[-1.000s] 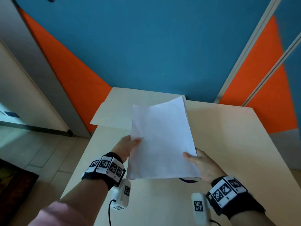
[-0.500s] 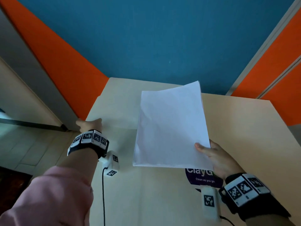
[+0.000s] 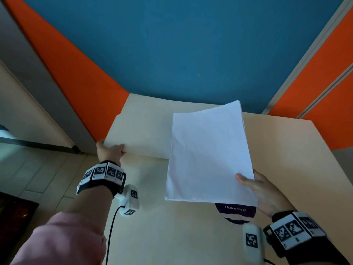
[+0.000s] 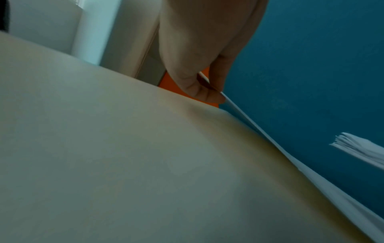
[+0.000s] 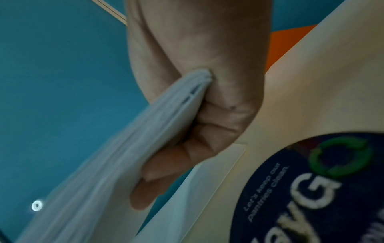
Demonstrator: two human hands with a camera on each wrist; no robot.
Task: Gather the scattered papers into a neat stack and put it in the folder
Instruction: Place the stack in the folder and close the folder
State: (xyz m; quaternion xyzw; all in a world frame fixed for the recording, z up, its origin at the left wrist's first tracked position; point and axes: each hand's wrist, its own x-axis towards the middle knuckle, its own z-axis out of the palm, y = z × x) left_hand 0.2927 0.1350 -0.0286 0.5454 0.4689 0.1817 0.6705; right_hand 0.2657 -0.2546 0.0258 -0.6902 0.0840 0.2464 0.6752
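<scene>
A neat stack of white papers (image 3: 208,153) hangs tilted above the table, held at its near right corner by my right hand (image 3: 256,188), thumb on top and fingers (image 5: 160,166) underneath. The stack's edge (image 5: 124,136) shows close in the right wrist view. A cream folder (image 3: 145,123) lies at the table's far left corner. My left hand (image 3: 109,150) pinches the near left corner of its top cover (image 4: 216,93), which is raised a little off the sheet below. The paper stack's far corner (image 4: 353,148) shows at the right of the left wrist view.
The beige table (image 3: 191,236) carries a dark round sticker (image 3: 236,210) reading "Clean as you go" under the stack. Blue and orange wall panels (image 3: 172,54) stand just behind the table. The table's left edge drops to a tiled floor (image 3: 38,173).
My left hand let go of the paper stack and moved left to the folder's near corner, which it now pinches. The right hand alone keeps the stack, shifted slightly right.
</scene>
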